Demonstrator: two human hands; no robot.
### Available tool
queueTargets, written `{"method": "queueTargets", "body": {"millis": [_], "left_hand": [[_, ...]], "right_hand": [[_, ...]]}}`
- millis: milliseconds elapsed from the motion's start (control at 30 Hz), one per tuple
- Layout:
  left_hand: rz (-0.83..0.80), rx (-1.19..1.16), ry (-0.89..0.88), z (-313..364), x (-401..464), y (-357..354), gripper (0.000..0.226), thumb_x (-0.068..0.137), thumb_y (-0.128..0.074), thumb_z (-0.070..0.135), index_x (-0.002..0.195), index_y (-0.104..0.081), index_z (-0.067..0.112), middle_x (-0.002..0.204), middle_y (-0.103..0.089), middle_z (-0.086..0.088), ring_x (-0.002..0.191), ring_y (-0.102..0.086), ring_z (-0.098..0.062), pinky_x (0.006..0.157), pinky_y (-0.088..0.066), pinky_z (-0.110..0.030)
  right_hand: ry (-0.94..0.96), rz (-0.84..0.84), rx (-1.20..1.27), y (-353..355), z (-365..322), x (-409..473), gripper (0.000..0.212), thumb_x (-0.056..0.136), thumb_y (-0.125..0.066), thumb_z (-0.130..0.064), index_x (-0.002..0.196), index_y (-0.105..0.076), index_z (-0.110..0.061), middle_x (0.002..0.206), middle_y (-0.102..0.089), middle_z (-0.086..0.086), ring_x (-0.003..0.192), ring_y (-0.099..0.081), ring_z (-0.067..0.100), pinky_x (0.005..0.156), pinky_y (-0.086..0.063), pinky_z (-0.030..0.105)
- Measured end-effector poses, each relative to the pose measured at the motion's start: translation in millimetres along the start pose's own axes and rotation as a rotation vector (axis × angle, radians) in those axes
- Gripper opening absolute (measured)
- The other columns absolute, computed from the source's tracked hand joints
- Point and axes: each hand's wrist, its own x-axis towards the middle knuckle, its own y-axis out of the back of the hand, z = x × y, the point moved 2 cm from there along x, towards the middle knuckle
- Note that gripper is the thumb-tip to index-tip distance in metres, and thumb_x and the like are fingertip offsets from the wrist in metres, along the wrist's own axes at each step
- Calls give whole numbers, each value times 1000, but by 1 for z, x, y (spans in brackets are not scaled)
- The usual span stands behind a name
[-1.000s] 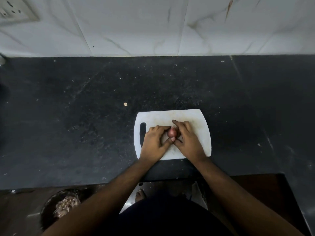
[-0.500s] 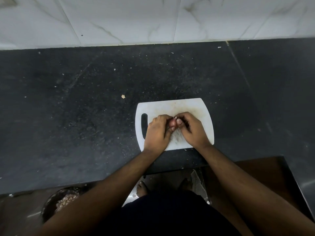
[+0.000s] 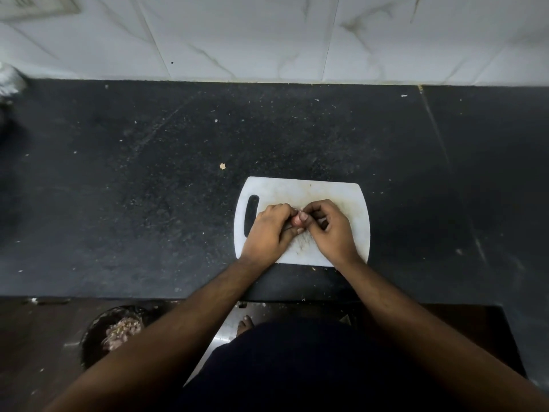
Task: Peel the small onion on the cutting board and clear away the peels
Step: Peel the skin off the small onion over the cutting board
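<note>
A small reddish onion (image 3: 296,220) is pinched between both hands over the white cutting board (image 3: 309,190). My left hand (image 3: 269,231) curls around its left side. My right hand (image 3: 329,228) closes on its right side, thumb tip pressed to the onion's skin. Only a sliver of the onion shows between the fingers. A bit of pale peel (image 3: 301,209) sticks up at its top. Dark specks and scraps lie on the board below the hands.
The board rests near the front edge of a black stone counter (image 3: 148,203) against a white tiled wall. A small peel scrap (image 3: 222,165) lies on the counter behind the board. Below the counter edge at left, a dark bin (image 3: 101,334) holds peelings. A bare foot shows on the floor.
The onion was plainly visible between the fingertips a second ago; now both hands have closed tighter over it, the right thumb working at its skin. The camera view shifted slightly.
</note>
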Motion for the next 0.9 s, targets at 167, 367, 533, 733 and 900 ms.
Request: {"method": "queueTargets", "body": {"millis": [167,367,533,733,900], "left_hand": [[42,78,-21,7,-7,-3,25,96,-70,26,112,-61,10,105,-66,-4,102,-54,-22,87,-51,-42],[72,303,-81,10,-10,-10,20,97,-66,23,105,-59,5,102,-61,-10,96,-50,-26,86,-48,-42],[77,310,-79,10,-11,-10,18,97,-66,20,106,-57,7,105,-62,-10,100,-48,-23,89,-47,-38],[88,284,-75,8,-11,-10,21,98,-66,27,105,-54,11,106,-64,-6,103,-52,-22,89,-49,-36],[98,275,-9,8,-10,-11,28,96,-67,34,110,-57,11,106,-65,-4,100,-54,-21,86,-47,-37]], "right_hand": [[29,-10,20,2,0,0,5,91,-77,-17,95,-74,-15,95,-69,-5,87,-68,13,77,-57,35],[151,-28,-33,2,-3,0,8,91,-75,-11,99,-77,-12,95,-66,-8,89,-64,3,77,-51,14],[184,-99,-70,-1,1,9,7,90,-74,-11,97,-75,-13,92,-62,-12,88,-60,2,77,-49,18],[211,-169,-119,-1,10,17,7,95,-68,-21,93,-70,-15,89,-61,-10,87,-58,17,78,-52,38],[208,-145,-103,-3,13,17,10,99,-64,-22,92,-68,-16,89,-60,-11,86,-57,17,77,-52,42]]}}
